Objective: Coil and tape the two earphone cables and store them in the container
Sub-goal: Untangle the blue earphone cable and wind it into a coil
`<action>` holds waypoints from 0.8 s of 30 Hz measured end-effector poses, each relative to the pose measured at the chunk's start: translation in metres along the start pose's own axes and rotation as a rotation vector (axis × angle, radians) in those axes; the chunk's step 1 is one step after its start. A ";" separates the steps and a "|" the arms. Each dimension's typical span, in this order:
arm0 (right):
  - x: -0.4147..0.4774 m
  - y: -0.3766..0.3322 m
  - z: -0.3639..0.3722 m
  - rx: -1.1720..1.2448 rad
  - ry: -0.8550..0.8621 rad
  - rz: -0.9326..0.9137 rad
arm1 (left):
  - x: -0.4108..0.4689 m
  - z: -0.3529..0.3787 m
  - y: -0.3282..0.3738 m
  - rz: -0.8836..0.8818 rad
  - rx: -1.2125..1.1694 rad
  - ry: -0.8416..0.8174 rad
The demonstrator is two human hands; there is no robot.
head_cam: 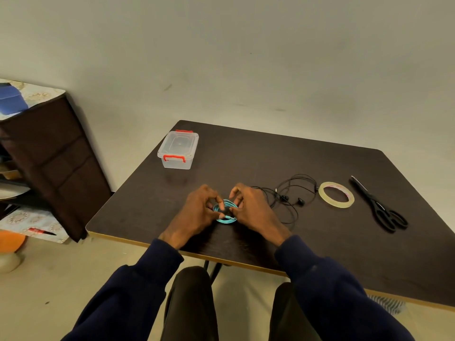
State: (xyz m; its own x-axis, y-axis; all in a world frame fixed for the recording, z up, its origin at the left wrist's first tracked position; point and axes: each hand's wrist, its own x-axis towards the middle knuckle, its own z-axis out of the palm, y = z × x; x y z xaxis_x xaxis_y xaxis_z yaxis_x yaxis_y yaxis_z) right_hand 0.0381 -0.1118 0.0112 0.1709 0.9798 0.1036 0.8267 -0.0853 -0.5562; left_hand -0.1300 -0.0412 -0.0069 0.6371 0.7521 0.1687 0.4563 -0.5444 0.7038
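A dark table (pixel 246 163) holds a lidded clear container (pixel 178 150) at far left, with scissors (pixel 379 207), loose black earphones (pixel 300 201) and a tape roll (pixel 337 205) at right. Near the front edge, my left hand (pixel 199 210) and right hand (pixel 253 210) pinch the coiled blue earphone cable (pixel 225 220) with curled fingers.

I can read no text, label or number anywhere. The tape roll (pixel 341 205) carries faint pink print on its inner ring, too small for me to make out.
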 end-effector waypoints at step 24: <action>-0.001 0.002 0.006 0.018 0.041 0.025 | 0.001 -0.005 -0.011 0.104 0.123 -0.237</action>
State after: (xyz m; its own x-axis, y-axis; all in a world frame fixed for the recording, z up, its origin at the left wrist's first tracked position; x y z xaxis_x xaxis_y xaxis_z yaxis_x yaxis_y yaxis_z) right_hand 0.0363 -0.1121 0.0045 0.2138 0.9691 0.1233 0.8122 -0.1062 -0.5737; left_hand -0.1376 -0.0324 -0.0108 0.8053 0.5899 0.0590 0.4439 -0.6660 0.5995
